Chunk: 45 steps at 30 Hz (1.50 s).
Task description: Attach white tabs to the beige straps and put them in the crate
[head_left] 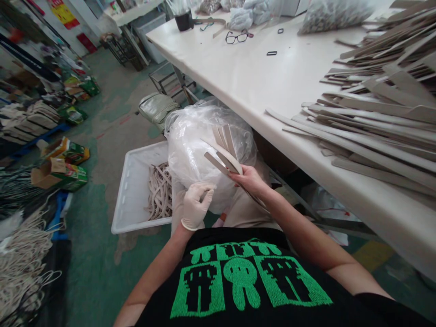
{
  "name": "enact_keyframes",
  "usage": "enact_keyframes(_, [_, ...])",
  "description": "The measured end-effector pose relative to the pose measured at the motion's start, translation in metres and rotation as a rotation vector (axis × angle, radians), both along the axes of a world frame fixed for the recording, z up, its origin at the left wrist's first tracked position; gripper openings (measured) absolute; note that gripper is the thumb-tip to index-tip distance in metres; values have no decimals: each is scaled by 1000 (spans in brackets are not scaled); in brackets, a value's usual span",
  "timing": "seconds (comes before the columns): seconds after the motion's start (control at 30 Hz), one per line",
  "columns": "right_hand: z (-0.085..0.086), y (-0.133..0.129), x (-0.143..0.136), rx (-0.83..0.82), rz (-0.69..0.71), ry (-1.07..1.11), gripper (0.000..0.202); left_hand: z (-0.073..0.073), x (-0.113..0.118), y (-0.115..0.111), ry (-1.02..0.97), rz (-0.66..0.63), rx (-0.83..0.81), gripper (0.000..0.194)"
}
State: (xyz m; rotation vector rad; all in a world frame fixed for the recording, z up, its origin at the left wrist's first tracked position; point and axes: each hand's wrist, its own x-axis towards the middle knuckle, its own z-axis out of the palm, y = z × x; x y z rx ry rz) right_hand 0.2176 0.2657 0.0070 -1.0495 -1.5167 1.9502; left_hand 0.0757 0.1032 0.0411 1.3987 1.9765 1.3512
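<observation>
My right hand (251,180), bare, grips a small bundle of flat beige-grey strips (222,150). Their ends fan out beyond my fingers, and their other ends hang down below my wrist. My left hand (196,204) wears a thin white glove, its fingers curled in towards the thumb. Whether anything is pinched there is hidden. Just beyond both hands bulges a large clear plastic bag (194,136). At the left of the bag, a white plastic bin (127,190) on the floor holds a heap of similar strips (160,188).
A long white table (238,77) runs along the right, with a big pile of strips (368,127) near its edge. Eyeglasses (236,38), small black buckles (271,53) and a bag of small pieces (335,18) lie on it. Cardboard boxes (59,175) and corded bundles (22,268) stand at left.
</observation>
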Motion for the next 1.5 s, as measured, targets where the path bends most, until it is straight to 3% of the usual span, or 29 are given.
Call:
enact_keyframes(0.1, [0, -3, -8, 15, -3, 3, 36, -2, 8, -14, -199, -4, -116, 21])
enact_keyframes(0.2, [3, -4, -6, -73, -3, 58, 38, -4, 10, -17, -340, 17, -162, 22])
enact_keyframes(0.4, [12, 5, 9, -204, -11, 89, 41, -9, 3, -7, -381, 78, -134, 26])
enact_keyframes(0.6, [30, -3, 8, -237, 56, 165, 39, -24, 12, 13, -578, -42, -204, 50])
enact_keyframes(0.7, [36, -10, 1, -212, 92, 165, 39, -30, 21, 24, -668, -90, -237, 38])
enact_keyframes(0.8, [35, -11, -5, -190, 63, 161, 40, -34, 27, 27, -742, -51, -306, 26])
enact_keyframes(1.03, [30, -11, -11, -169, 28, 120, 38, -28, 29, 21, -911, -112, -382, 34])
enact_keyframes(1.17, [35, -12, -10, -113, 0, 110, 40, -23, 30, 21, -1065, -83, -380, 42])
enact_keyframes(1.3, [43, -17, 15, 14, -119, 88, 42, -22, 26, 24, -1278, -22, -313, 42])
enact_keyframes(1.5, [46, -45, 86, 106, -171, -69, 40, -16, 18, 34, -1427, 92, -234, 32])
